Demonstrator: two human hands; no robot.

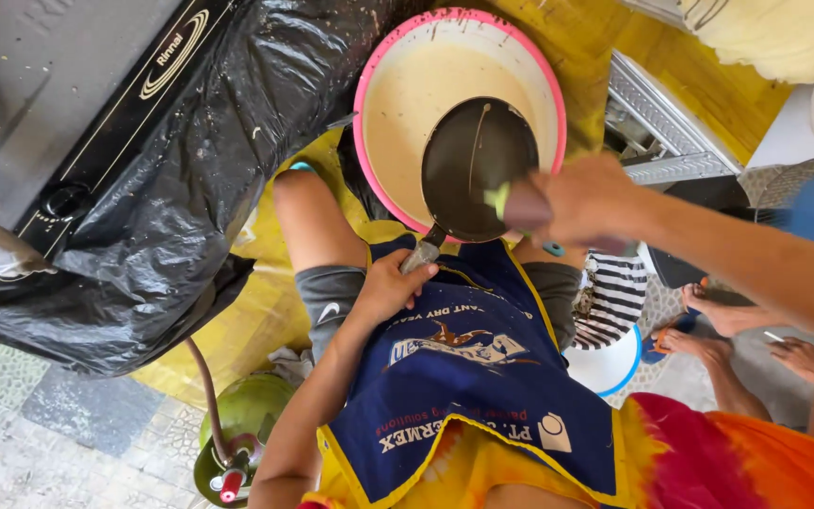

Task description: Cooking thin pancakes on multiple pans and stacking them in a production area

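I see my left hand (390, 287) wrapped tight around the handle of a small dark frying pan (478, 170), its grip clamped shut there, with the pan held tilted over a big pink-rimmed basin (366, 85) of pale batter. My right hand (572, 200) reaches in from the right, fingers pinched together on a small brush or swab with a pale green tip (498, 200) that touches the pan's near rim; its grip is closed on that tool. I judge the pan to be stiff metal, fairly light, and slick inside, with a thin streak running down its face, so the handle is the only sensible place to hold it, well back from the bowl of the pan. The basin looks heavy with liquid and would slosh if nudged. It sits just beyond my knees on a yellow sheet (237, 320). To the left lies a stove (96, 123) partly covered by a crumpled black plastic bag (190, 188), and below it a green gas cylinder (242, 415) with a hose. On the right stand a metal rack (661, 132), a striped cloth (610, 297) and a white tub with a blue rim (610, 363); another person's bare feet (727, 316) rest near that.
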